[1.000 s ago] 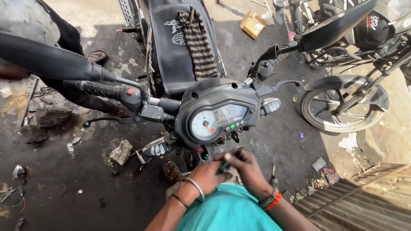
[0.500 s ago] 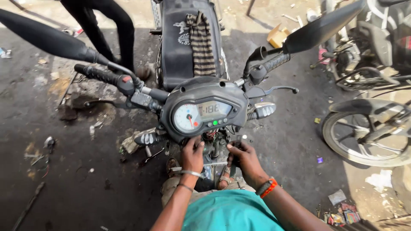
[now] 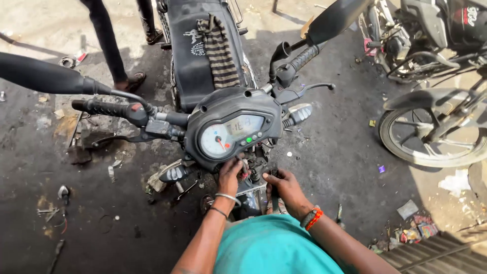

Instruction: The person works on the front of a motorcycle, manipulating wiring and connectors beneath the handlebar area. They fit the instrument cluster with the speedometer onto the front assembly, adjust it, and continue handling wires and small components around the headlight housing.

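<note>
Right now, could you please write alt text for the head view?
Both the left hand and the right hand reach into the wiring under a black motorcycle's instrument cluster. A striped cloth lies on its seat; another motorcycle stands nearby.

A striped cloth (image 3: 219, 50) lies draped over the black seat (image 3: 195, 56). A second motorcycle (image 3: 436, 30) stands at upper right, its front wheel (image 3: 431, 134) on the stained floor (image 3: 329, 152). Another person's legs (image 3: 109, 40) stand at upper left. Litter (image 3: 413, 231) lies beside a metal grate (image 3: 431, 253) at lower right.
</note>
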